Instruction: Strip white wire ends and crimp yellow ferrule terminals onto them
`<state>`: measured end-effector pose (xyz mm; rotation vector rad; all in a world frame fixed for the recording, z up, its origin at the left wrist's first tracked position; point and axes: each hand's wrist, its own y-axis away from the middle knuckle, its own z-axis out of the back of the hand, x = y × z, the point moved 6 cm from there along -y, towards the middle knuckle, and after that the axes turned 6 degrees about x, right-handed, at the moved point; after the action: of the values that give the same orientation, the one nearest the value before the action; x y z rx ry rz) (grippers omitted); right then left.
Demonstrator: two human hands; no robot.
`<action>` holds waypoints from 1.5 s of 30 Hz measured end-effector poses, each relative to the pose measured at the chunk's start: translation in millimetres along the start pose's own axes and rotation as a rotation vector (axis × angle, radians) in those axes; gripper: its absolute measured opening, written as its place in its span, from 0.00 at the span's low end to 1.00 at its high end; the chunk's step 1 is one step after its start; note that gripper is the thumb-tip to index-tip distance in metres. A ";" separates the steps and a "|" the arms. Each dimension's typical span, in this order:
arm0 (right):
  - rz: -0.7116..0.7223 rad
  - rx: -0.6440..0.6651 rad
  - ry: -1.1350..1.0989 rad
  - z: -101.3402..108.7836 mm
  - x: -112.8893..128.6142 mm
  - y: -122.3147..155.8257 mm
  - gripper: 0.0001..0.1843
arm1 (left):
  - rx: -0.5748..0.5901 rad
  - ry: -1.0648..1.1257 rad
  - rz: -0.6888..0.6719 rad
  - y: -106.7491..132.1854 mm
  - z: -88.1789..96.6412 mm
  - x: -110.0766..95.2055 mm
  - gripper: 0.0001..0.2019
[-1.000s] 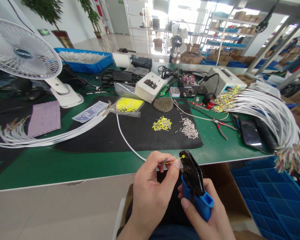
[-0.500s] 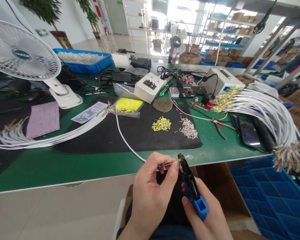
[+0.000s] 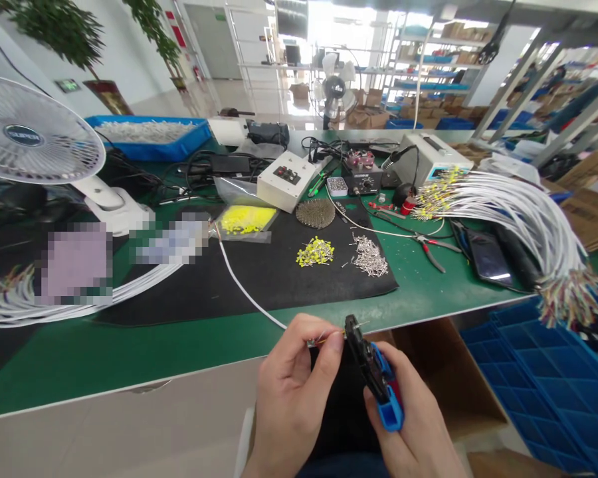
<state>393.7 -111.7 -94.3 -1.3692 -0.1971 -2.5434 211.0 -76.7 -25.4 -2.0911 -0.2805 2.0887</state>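
My left hand (image 3: 296, 392) pinches thin coloured wires (image 3: 321, 340) between thumb and forefinger, close to the tool's jaws. They belong to a white cable (image 3: 249, 297) that curves from the mat down behind this hand. My right hand (image 3: 413, 411) is wrapped round the blue handles of crimping pliers (image 3: 363, 358), their black head pointing up and away from me. A thin metal tip sticks out on the far side of the jaws. What sits inside the jaws is hidden. On the mat lie yellow-collared ferrules (image 3: 315, 252) and, to their right, a heap of bare metal pins (image 3: 370, 256).
White cable bundles lie on the left (image 3: 129, 287) and right (image 3: 513, 206). A bag of yellow pieces (image 3: 246, 219), a white switch box (image 3: 286, 179) and red-handled pliers (image 3: 431, 252) are on the bench. A white fan (image 3: 30, 136) stands left. Blue crates (image 3: 543, 372) are below right.
The view has shifted slightly. The pliers have tilted and their handles look farther apart; a thin tip now shows beyond the jaws. My left hand still pinches the wires.
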 end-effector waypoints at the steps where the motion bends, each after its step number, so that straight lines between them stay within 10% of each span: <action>1: 0.008 -0.011 0.004 1.5 0.3 -0.5 0.36 | -0.002 -0.003 0.002 -0.1 0.3 0.5 0.06; 29: 0.048 -0.071 0.290 12.9 5.7 -4.3 0.29 | 0.065 -0.157 -0.018 0.4 8.1 0.7 0.08; 45: 0.042 -0.074 0.052 3.1 1.2 -7.2 0.24 | 0.035 -0.232 -0.081 5.5 3.8 -11.6 0.10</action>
<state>393.5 -104.3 -91.6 -1.3176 -0.0643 -2.5719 207.2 -84.9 -15.6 -1.7866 -0.3505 2.2706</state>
